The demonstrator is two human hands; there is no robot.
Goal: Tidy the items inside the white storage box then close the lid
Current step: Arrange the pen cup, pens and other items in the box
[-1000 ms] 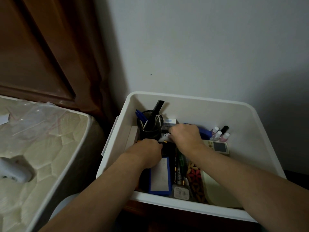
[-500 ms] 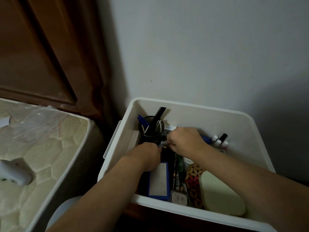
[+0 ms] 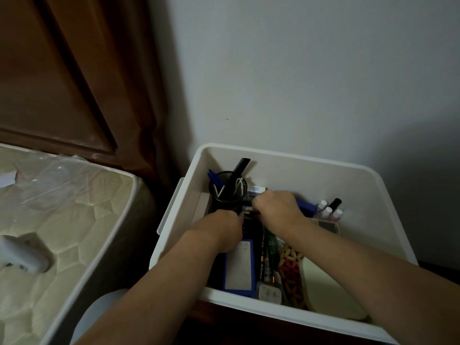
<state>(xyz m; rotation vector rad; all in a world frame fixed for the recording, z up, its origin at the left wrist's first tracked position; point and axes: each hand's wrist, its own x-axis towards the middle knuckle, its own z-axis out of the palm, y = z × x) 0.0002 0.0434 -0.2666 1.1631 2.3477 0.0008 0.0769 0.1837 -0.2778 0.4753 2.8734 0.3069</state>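
Storage box (image 3: 293,159) open; left hand (image 3: 221,229), right hand (image 3: 276,207) inside, fingers curled, grasp unclear.

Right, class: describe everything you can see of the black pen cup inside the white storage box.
The black pen cup is a round, dark holder that looks like wire mesh. It stands upright in the far left corner of the white storage box, close to its left wall. Blue pens, a black comb and something thin and white stick out of its top. The left hand lies just in front of its base; whether they touch cannot be told. Its lower part is hidden.
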